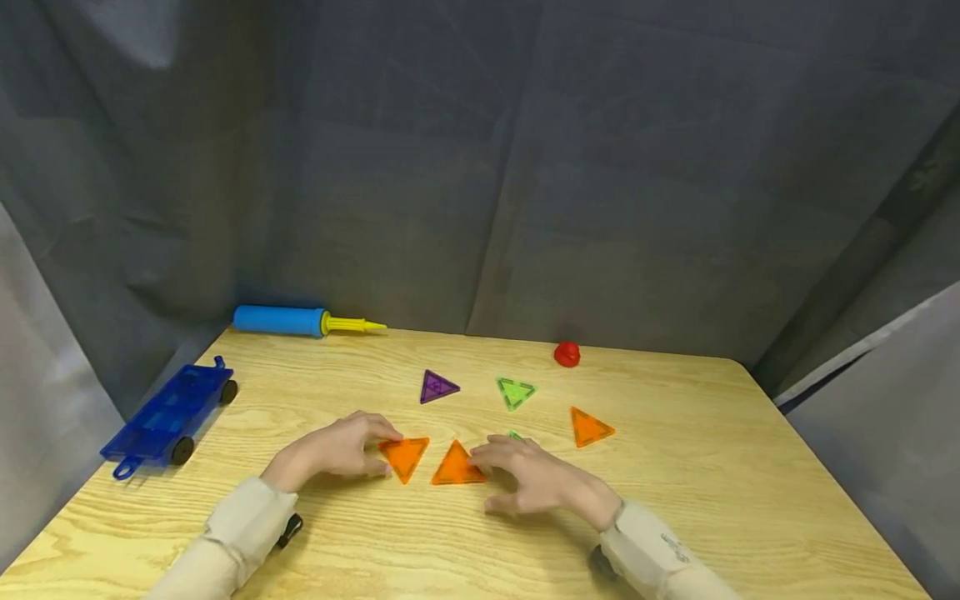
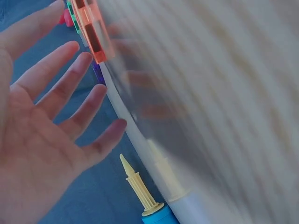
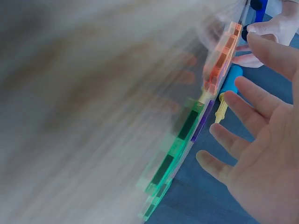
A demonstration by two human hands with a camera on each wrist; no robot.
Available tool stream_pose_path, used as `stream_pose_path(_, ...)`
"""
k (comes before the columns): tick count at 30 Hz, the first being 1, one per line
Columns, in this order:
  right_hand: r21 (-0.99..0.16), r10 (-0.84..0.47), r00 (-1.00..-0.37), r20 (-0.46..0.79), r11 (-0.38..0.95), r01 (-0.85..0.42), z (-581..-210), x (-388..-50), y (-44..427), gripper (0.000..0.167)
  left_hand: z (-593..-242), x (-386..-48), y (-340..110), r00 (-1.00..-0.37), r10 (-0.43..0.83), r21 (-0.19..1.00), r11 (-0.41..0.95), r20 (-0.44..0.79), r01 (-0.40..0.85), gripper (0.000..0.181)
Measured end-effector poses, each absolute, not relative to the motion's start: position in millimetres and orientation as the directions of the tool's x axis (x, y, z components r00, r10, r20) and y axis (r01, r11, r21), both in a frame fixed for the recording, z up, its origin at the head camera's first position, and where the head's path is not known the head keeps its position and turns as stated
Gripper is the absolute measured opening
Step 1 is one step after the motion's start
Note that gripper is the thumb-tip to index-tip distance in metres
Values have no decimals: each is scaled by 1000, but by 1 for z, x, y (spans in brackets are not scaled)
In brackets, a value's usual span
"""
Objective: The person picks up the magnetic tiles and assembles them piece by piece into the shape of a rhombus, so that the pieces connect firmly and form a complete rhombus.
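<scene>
Two translucent orange triangle tiles lie flat on the table between the hands. At the left orange tile [image 1: 405,457] is my left hand [image 1: 347,446], its fingertips by the tile's left corner; the left wrist view shows the fingers spread and relaxed. My right hand [image 1: 528,477] reaches over the right corner of the other orange tile [image 1: 457,467], its fingers [image 3: 252,100] loosely spread in the right wrist view. Whether either hand touches a tile I cannot tell. A green triangle tile [image 1: 514,435] is mostly hidden behind the right hand.
Farther back lie a purple triangle tile [image 1: 437,387] and a green triangle tile [image 1: 516,392], with a third orange tile [image 1: 591,427] to the right. A red piece [image 1: 567,354] and a blue-and-yellow hand pump [image 1: 281,320] sit by the curtain. A blue wheeled base [image 1: 168,417] stands at left.
</scene>
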State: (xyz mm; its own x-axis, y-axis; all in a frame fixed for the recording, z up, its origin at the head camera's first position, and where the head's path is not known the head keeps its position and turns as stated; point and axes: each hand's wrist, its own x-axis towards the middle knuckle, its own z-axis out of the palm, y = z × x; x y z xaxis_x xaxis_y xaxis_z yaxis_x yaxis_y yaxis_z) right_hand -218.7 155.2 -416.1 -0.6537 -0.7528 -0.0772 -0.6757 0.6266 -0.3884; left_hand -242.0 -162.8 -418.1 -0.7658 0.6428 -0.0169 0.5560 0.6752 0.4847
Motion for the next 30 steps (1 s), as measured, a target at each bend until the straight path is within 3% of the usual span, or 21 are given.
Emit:
stream_pose_path(16, -400, -725, -676, -131, 663, -633, -417, -250, 130, 67, -421, -259, -155, -763, 639, 563, 667, -95, 488, 62)
stream_pose_path(30, -347, -688, -700, -193, 715, -607, -417, -257, 121, 73, -424, -262, -148, -782, 607, 519, 718, -142, 463, 63)
